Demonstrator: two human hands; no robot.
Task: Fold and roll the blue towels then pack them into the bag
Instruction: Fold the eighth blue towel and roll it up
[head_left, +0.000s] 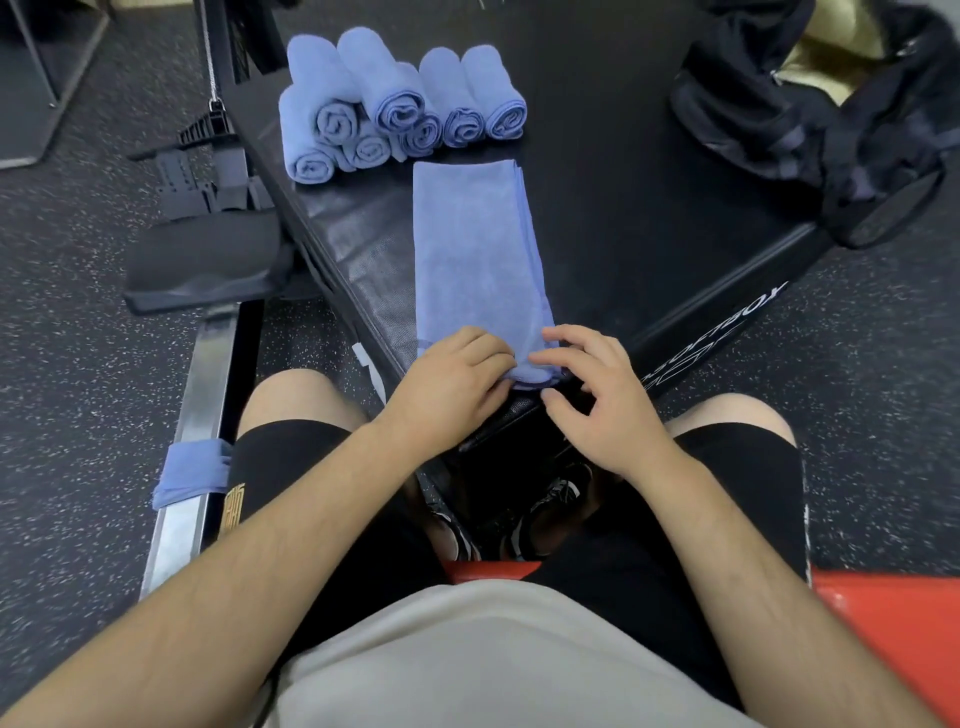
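Observation:
A blue towel (472, 249), folded into a long narrow strip, lies lengthwise on the black padded box (623, 171). Its near end is curled over into the start of a roll. My left hand (447, 389) grips that curled end from the left, fingers bent over it. My right hand (597, 400) touches the same end from the right, thumb and fingertips on the cloth. Several rolled blue towels (400, 109) are stacked at the box's far left. A black bag (810, 119) sits crumpled at the far right corner.
Another blue towel (192, 473) is draped over a metal rail at my left knee. A black rowing machine seat (202, 265) stands left of the box. Speckled rubber floor surrounds everything. A red surface (893, 623) lies under my right thigh.

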